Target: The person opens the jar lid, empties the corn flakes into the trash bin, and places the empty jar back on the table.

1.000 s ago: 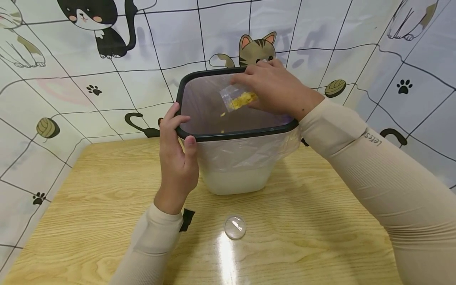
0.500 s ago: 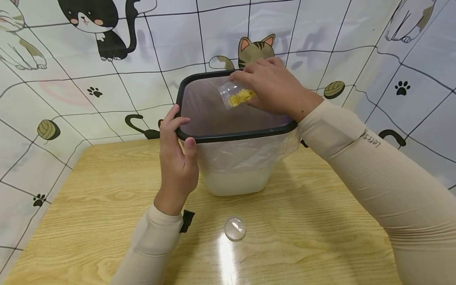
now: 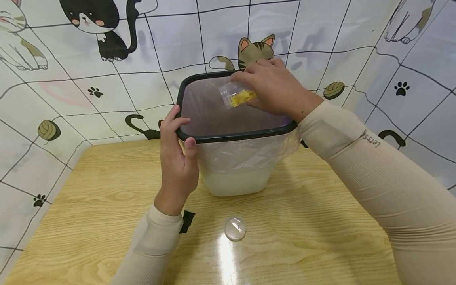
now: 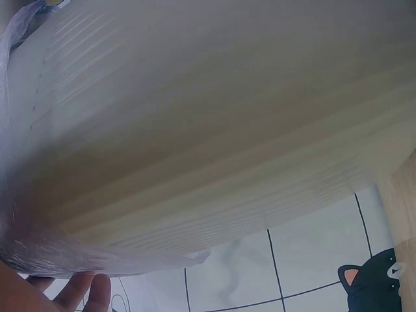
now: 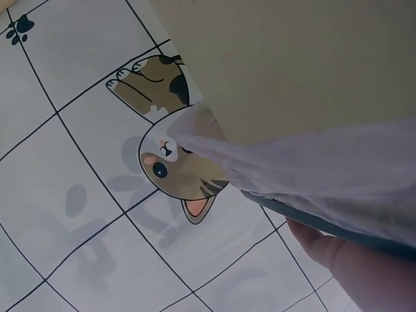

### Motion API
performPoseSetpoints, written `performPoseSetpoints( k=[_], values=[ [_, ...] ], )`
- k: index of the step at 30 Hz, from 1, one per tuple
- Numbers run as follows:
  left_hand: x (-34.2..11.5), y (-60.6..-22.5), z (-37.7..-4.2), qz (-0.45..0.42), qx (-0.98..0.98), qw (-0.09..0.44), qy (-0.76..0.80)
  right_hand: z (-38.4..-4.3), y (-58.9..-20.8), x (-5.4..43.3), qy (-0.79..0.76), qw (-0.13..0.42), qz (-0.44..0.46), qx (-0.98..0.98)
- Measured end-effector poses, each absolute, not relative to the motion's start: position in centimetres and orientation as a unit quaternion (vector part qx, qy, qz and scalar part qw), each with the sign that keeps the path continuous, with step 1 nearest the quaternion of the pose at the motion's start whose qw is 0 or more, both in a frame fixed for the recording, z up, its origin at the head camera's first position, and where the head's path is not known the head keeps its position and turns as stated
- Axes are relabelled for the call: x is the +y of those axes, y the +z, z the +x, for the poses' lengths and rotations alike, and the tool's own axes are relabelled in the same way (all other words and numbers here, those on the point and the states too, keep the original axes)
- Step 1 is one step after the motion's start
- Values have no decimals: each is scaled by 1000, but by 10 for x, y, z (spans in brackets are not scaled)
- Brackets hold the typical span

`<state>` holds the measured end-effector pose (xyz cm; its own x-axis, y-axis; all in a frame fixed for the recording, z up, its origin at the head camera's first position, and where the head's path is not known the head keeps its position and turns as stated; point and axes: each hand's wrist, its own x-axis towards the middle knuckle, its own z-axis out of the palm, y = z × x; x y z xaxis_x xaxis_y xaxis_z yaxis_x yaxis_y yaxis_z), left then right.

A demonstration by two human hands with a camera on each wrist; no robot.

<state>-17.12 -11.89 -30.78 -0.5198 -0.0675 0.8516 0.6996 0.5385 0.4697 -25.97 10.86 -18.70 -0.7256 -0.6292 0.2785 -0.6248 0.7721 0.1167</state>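
Observation:
A whitish trash bin (image 3: 235, 183) with a black rim stands on the table, lined with a thin clear bag (image 3: 242, 156). My left hand (image 3: 178, 160) grips the rim at its left corner, thumb on the front and fingers bent over the edge. Over the bin's mouth, my right hand (image 3: 274, 88) holds a small clear jar (image 3: 225, 95), tipped with its opening toward the left. Yellow bits (image 3: 242, 97) lie inside the jar. In the left wrist view, fingertips (image 4: 99, 292) show beside the bin's wall. The right wrist view shows part of the right hand (image 5: 351, 266) beyond the rim.
A round clear lid (image 3: 235, 228) lies on the wooden table (image 3: 303, 237) in front of the bin. Behind the bin and along both sides hangs a white sheet (image 3: 117, 91) printed with cats and grid lines. A black tab (image 3: 187, 221) sticks out by the left wrist.
One second ago yellow bits were dropping from the jar into the bin; now none are seen falling. The jar is tipped slightly less steeply. The left hand keeps its place on the rim.

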Motion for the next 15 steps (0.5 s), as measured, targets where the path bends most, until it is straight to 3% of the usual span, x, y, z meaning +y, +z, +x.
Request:
performPoseSetpoints(
  k=[15],
  values=[
    [-118,-309,-170,-210,-753,444,-438,-260,-189,111,-24,182,364,-913]
  ],
)
